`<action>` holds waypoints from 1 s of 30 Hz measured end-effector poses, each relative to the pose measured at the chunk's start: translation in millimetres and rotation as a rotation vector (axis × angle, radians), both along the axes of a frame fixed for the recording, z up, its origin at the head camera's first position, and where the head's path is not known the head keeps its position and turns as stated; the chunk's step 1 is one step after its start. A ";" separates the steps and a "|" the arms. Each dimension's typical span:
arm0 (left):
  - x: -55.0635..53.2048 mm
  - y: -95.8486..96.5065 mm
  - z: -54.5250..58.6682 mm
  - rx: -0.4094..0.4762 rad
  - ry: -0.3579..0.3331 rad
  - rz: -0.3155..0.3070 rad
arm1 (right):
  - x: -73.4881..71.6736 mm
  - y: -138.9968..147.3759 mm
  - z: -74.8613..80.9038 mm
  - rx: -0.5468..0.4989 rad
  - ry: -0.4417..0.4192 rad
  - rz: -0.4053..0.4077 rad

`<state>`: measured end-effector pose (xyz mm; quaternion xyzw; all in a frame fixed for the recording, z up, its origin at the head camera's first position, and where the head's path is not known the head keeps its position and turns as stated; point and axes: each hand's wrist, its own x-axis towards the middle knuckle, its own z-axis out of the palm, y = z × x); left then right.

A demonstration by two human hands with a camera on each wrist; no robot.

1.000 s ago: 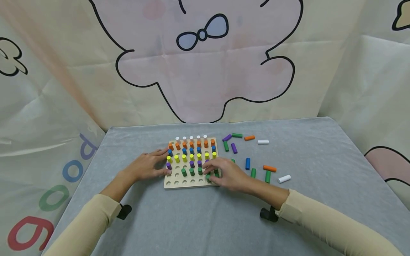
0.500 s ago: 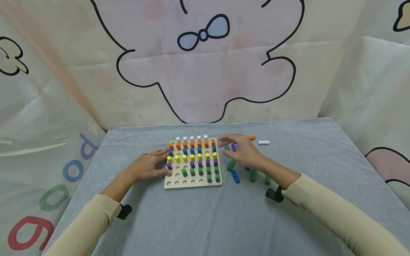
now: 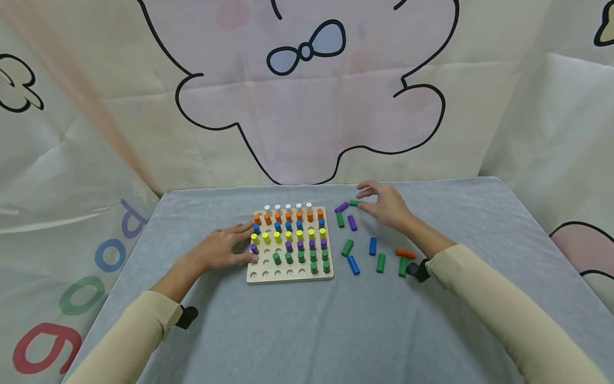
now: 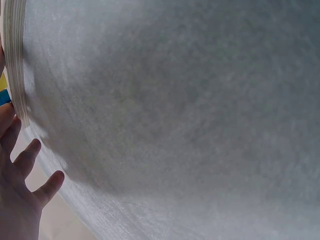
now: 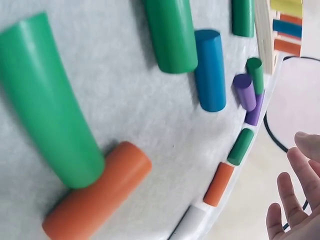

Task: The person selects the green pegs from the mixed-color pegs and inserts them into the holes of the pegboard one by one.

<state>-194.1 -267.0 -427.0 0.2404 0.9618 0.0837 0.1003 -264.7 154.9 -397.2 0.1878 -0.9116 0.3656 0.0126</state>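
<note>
I'm counting five loose green pegs, two purple pegs; right grip shifting farther right, released; left grip released.

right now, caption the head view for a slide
Left hand touches the pegboard; right hand hovers near loose pegs on grey cloth

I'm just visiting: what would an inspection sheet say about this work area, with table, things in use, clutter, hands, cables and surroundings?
Surface: grey cloth, lightly creased.
Board: pale pegboard; some holes bare, notably at near left.
Standing pegs: white, orange, blue, yellow, purple and green.
Loose pegs: lying right of the board; green, purple, blue, orange and white.
Clutter: nothing seen besides the loose pegs.
Left hand: rests against the board's left edge.
Right hand: near a far green peg; contact cannot be told.
Cables: nothing seen.
Surroundings: pale hanging sheets with cartoon outlines and coloured letters.
</note>
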 end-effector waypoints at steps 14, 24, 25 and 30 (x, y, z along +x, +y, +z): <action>-0.9 -0.1 -1.6 0.002 0.001 0.001 | -20.9 -2.0 -14.4 0.093 -0.053 -0.085; -1.8 0.1 -1.8 0.001 0.002 0.004 | -26.8 -1.0 -20.7 0.170 -0.072 -0.081; -1.7 0.1 -1.6 0.000 0.002 0.005 | -27.3 -0.7 -21.0 0.177 -0.070 -0.080; -1.8 -0.5 -1.6 -0.006 0.003 0.002 | -29.3 2.2 -22.8 0.217 -0.063 -0.070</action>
